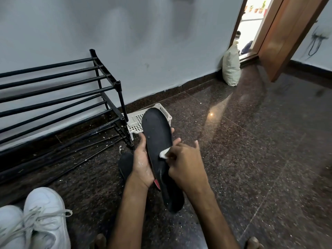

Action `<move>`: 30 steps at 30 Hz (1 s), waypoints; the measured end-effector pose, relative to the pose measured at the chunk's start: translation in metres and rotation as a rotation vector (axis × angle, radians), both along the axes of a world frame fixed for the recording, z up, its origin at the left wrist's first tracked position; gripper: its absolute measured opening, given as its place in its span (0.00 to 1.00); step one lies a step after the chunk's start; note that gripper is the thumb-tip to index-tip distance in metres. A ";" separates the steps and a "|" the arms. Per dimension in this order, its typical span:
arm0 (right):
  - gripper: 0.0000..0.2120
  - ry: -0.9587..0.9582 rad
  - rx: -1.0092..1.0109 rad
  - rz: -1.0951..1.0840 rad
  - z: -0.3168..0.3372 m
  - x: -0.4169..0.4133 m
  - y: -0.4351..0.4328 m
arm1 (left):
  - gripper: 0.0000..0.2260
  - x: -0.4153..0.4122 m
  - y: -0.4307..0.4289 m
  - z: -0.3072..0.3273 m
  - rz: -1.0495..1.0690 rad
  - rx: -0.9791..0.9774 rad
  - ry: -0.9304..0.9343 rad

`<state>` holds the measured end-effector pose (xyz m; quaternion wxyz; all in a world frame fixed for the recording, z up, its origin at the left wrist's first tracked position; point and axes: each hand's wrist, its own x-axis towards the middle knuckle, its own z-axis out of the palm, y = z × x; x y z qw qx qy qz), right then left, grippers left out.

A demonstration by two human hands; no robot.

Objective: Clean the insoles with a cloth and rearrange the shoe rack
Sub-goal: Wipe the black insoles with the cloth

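Held insole: one black insole (158,139), long and flat with a rounded toe, held up above the floor at mid-view with its toe end pointing away. A strip of red shows at its lower left edge.
Left hand: the left hand (142,162) grasps the black insole from beneath. The thumb lies along the left edge and the fingertips show past the right edge. White flecks stick to the palm.
Right hand: the right hand (186,164) has its fingers curled, pinching a white cloth (164,154) against the insole's top face near its middle.
Cloth: one small bunched wad, mostly hidden in the fingers.
Insoles counted: two. The second insole (125,166), also black, lies on the floor under the left hand and is partly hidden by it.
Shoe rack: one black shoe rack (59,97), with tiers of round parallel bars and socketed corner posts, stands against the wall (161,42) at left.
Basket: one white latticed plastic basket (136,121) sits just beside the rack's foot, behind the held insole.
Sneakers: two white sneakers (36,218) with pale laces stand side by side at lower left.
Floor: the floor (251,141) is dark speckled polished stone, strewn with pale crumbs.
Doorway: one pale sack (231,67) leans by an open wooden door (285,33).
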<state>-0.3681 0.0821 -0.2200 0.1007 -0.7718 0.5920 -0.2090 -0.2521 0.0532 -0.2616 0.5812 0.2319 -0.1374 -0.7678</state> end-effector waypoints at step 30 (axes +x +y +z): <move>0.05 -0.385 -0.208 -0.037 0.004 0.000 -0.006 | 0.37 -0.017 0.010 0.009 -0.123 -0.082 -0.086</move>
